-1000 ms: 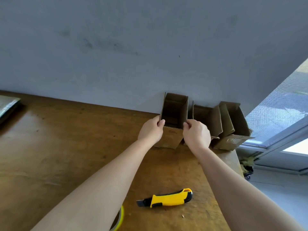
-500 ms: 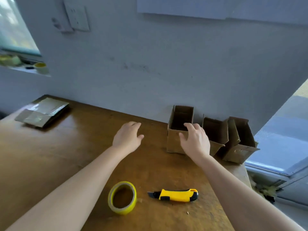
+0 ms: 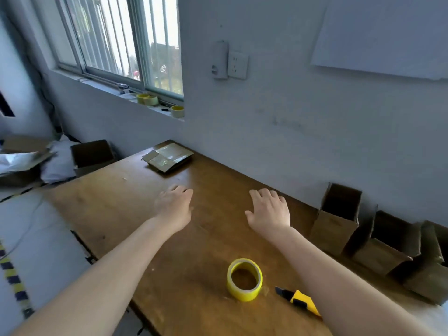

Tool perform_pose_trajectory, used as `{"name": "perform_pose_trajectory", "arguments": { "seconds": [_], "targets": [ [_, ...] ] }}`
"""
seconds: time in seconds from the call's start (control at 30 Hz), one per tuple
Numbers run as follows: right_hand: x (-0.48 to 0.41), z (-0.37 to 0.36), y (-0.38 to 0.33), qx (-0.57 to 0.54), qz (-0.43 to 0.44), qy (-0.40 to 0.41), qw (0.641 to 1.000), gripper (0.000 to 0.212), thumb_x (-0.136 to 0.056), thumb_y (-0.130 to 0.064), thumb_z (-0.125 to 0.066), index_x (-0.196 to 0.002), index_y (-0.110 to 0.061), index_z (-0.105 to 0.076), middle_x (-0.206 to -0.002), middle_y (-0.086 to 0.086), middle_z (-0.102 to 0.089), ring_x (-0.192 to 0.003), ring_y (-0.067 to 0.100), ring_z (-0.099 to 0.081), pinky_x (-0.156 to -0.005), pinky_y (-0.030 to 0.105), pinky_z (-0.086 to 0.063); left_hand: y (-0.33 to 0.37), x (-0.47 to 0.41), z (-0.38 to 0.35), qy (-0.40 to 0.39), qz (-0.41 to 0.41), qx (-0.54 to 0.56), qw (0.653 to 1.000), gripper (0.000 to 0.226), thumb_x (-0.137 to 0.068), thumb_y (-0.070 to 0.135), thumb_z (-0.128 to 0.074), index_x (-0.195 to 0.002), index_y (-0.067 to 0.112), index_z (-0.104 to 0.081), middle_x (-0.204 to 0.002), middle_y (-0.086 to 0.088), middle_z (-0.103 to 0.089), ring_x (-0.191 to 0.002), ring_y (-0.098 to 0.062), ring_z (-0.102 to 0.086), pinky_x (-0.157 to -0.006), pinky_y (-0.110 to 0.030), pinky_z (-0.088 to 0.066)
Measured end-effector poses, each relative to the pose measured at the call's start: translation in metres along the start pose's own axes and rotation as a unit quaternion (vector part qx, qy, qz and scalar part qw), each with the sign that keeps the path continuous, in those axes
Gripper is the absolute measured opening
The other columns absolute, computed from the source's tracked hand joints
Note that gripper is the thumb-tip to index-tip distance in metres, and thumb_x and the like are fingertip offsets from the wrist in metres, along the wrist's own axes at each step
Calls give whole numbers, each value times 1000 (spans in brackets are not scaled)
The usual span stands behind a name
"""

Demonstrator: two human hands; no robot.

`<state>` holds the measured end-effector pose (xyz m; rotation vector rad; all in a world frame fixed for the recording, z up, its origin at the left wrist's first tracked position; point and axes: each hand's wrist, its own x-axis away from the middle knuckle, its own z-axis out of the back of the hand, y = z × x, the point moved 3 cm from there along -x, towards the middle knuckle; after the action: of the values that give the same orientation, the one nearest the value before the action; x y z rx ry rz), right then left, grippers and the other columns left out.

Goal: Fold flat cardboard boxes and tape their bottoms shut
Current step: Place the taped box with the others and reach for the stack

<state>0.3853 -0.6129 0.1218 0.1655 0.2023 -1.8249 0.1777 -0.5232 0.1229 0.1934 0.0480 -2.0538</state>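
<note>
Hands empty, fingers spread above brown wooden bench (image 3: 126, 197): left (image 3: 175, 207), right (image 3: 269, 212). Flat taped cardboard stack (image 3: 167, 156) far left by wall; folded brown boxes (image 3: 338, 220) lined up right; yellow tape roll (image 3: 244, 278) near.

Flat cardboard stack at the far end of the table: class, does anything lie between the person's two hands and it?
Nothing visible does. The left hand and right hand are open above bare table, and the flat cardboard stack lies beyond them by the wall. The tape roll, knife and folded boxes sit nearer or to the right.
</note>
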Motion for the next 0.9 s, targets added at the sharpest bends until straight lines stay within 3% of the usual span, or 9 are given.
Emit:
{"name": "perform_pose_trajectory", "arguments": {
  "seconds": [0.2, 0.5, 0.9],
  "targets": [
    [-30, -13, -99, 0, 62, -21, 998, 47, -91, -40, -58, -131, -19, -46, -127, 5, -54, -119, 24, -49, -99, 37, -40, -95, 9, 10, -4, 34, -17, 999, 31, -92, 30, -54, -120, 18, -54, -131, 3, -51, -128, -19, -38, -94, -32, -40],
    [-75, -48, -234, 20, 64, -48, 997, 43, -90, -41, -58, -125, -19, -49, -122, 5, -56, -115, 24, -50, -92, 35, -41, -232, -9, -5, -20, 18, -25, 999, 33, -93, 26, -51, -125, 20, -53, -133, -1, -52, -125, -22, -42, -93, -35, -41],
    [-172, -104, -276, 56, 41, -91, 993, 42, -90, -44, -56, -124, -20, -49, -120, 4, -56, -112, 23, -51, -86, 34, -42, -306, -105, -57, -57, 4, -17, 998, 29, -92, 29, -52, -119, 20, -55, -128, -1, -53, -122, -22, -43, -93, -34, -42]
  ]
}}
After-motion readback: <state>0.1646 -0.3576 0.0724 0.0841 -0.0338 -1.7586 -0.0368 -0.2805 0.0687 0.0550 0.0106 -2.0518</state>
